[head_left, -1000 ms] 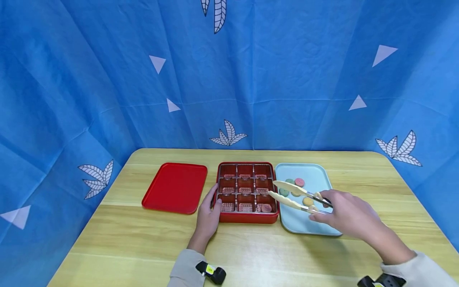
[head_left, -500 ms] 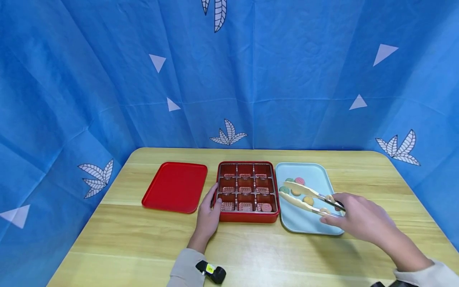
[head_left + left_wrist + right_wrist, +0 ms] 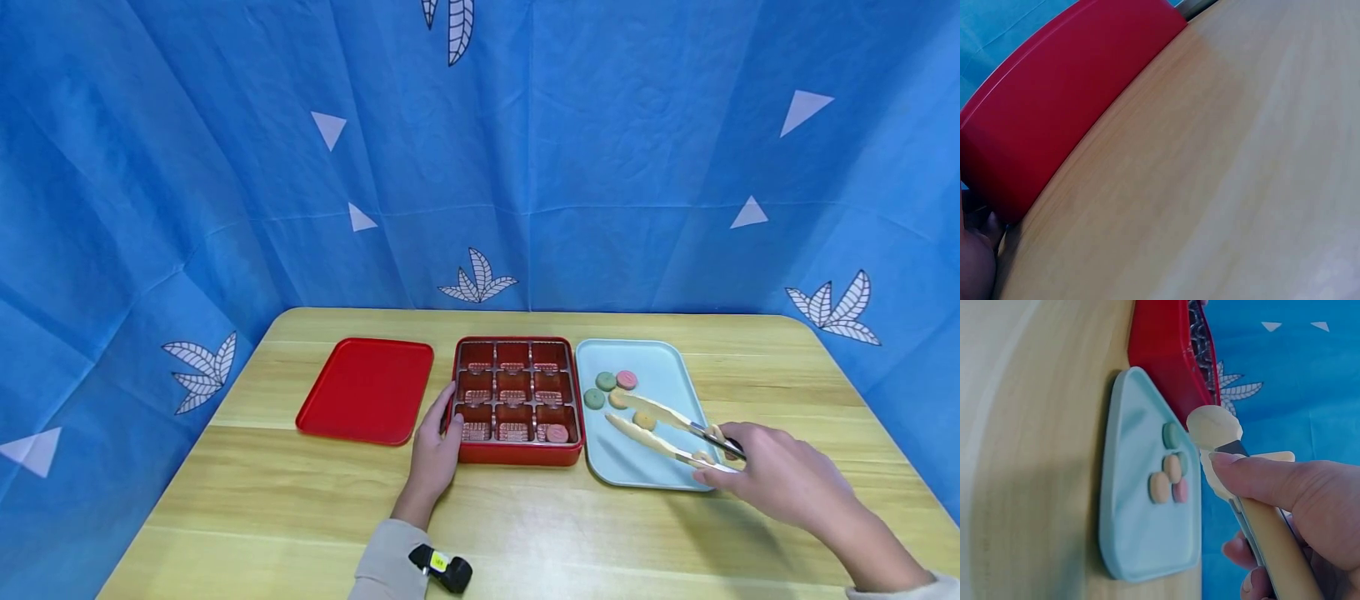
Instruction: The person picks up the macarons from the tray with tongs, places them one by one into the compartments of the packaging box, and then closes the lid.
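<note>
My right hand (image 3: 783, 475) grips a pair of tongs (image 3: 1279, 550) with cream tips, which are spread apart with nothing between them. They hang over a pale blue tray (image 3: 678, 468) bearing macarons: green (image 3: 594, 399), pink (image 3: 627, 380) and yellow-tan (image 3: 644, 420). To the tray's left stands a red box (image 3: 517, 454) with a clear divided insert. A pink macaron (image 3: 557, 433) sits in its near right compartment. My left hand (image 3: 435, 458) rests against the box's left wall, fingers fairly straight along it and the thumb at the near left corner.
A flat red lid or tray (image 3: 367, 392) lies left of the box. All stand on a light wooden table (image 3: 300, 517). A blue patterned cloth (image 3: 600, 167) hangs behind the table and along its sides.
My right hand has drawn the tongs rightward and toward me, away from the box, uncovering more of the macarons on the tray. The left hand and the box have stayed in place.
</note>
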{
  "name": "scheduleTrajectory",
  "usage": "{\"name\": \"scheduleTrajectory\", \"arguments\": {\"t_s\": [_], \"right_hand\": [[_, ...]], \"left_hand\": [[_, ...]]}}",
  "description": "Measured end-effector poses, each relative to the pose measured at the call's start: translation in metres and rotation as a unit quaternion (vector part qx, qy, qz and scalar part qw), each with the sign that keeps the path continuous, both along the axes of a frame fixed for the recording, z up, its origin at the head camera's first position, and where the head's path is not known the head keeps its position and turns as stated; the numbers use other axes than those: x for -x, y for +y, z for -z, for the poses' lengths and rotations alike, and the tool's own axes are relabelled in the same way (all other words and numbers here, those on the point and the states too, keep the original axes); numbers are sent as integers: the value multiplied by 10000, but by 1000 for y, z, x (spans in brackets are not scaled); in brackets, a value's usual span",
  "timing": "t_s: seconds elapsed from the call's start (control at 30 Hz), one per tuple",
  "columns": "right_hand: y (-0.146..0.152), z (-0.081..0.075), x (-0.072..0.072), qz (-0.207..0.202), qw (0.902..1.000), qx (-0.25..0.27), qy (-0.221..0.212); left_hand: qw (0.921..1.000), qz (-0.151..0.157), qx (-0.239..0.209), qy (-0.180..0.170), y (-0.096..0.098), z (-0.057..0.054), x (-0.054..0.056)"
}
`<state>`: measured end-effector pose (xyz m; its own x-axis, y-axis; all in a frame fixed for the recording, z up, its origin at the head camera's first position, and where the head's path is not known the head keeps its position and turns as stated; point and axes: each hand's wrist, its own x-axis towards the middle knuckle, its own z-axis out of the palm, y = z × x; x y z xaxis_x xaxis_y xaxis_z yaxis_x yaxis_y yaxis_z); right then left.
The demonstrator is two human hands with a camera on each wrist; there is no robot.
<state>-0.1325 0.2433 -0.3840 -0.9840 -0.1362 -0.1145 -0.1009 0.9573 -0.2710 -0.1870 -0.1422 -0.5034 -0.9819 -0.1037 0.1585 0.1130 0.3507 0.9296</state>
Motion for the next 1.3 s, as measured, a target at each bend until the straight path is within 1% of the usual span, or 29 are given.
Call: {"name": "scheduleTrajectory", "arguments": {"t_s": [0.17, 0.3, 0.47, 0.63, 0.77, 0.9, 1.0, 1.17, 1.3], "right_hand": [[8, 7, -5, 112, 9999, -66, 54], [13, 9, -6, 210, 9997, -74, -44], [19, 9, -5, 272, 9994, -140, -190], [24, 11, -3, 297, 9992, -192, -195], [28, 14, -1, 312, 9990, -198, -233], [34, 21, 1, 320, 9989, -214, -277], [35, 24, 1, 341, 9987, -219, -297], [34, 23, 1, 344, 9986, -204, -338], [34, 23, 1, 334, 9987, -195, -342]], "left_hand": [[10000, 13, -27, 26, 0, -1, 0], [10000, 13, -59, -29, 0, -1, 0], [9999, 4, -55, -92, 0, 0, 0], [9998, -14, -67, -165, 0, 1, 1], [9999, 7, -112, -107, 0, 1, 0], [9997, 30, -195, -141, 4, -19, -8], [9994, 33, -217, -263, 7, -36, -15], [9995, 81, -200, -223, 7, -38, -17], [9995, 125, -204, -210, 7, -36, -15]]}}
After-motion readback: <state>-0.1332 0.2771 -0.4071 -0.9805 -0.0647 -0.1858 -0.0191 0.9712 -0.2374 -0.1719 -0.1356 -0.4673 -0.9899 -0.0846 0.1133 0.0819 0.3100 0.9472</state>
